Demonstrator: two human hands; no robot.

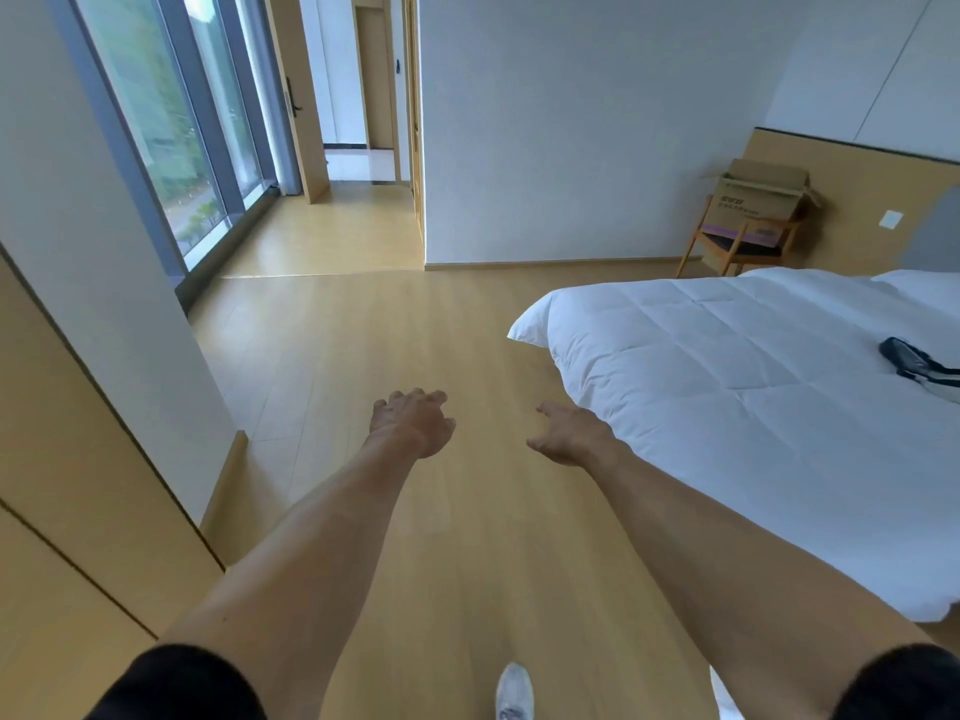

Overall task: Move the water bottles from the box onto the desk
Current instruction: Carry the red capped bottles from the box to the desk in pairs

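Note:
An open cardboard box [759,197] stands on a wooden chair [737,246] against the far wall, at the right beyond the bed. Its flaps are up and I cannot see inside; no water bottles or desk show in this view. My left hand [413,422] and my right hand [569,433] reach forward over the wooden floor, far from the box. Both have loosely curled fingers and hold nothing.
A bed with a white duvet [753,407] fills the right side, with a dark garment [917,363] lying on it. Wooden cabinet panels [78,485] line the left. Tall windows [171,127] and a doorway [358,96] lie ahead. My shoe [513,691] shows below.

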